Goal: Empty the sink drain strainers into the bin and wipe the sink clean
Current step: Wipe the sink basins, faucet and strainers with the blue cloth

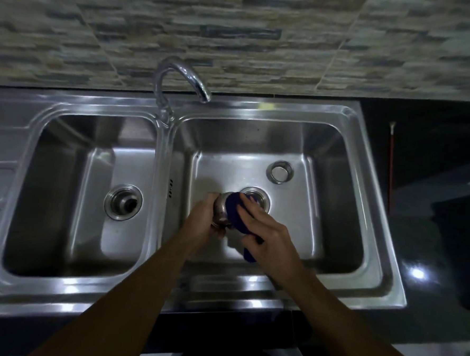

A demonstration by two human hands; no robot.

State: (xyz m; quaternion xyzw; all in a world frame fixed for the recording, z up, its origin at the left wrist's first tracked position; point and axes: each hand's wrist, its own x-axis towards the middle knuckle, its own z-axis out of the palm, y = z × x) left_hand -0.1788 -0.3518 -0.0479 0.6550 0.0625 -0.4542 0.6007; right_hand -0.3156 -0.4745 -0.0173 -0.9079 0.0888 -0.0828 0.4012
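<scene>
My left hand [202,217] is clamped around a strainer [221,210] at frame centre, above the right basin [322,210]; my right hand [269,235] presses a blue cloth [234,213] on it. Wiping step, I judge; next, reseat it in the open drain [257,197].

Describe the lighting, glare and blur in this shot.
Head view: dim overall, the counter nearly black; bright glare on the sink rim and the tap; tiled wall smeared by blur; wide-angle bending curves the sink edges; left hand and right hand fairly sharp.
</scene>
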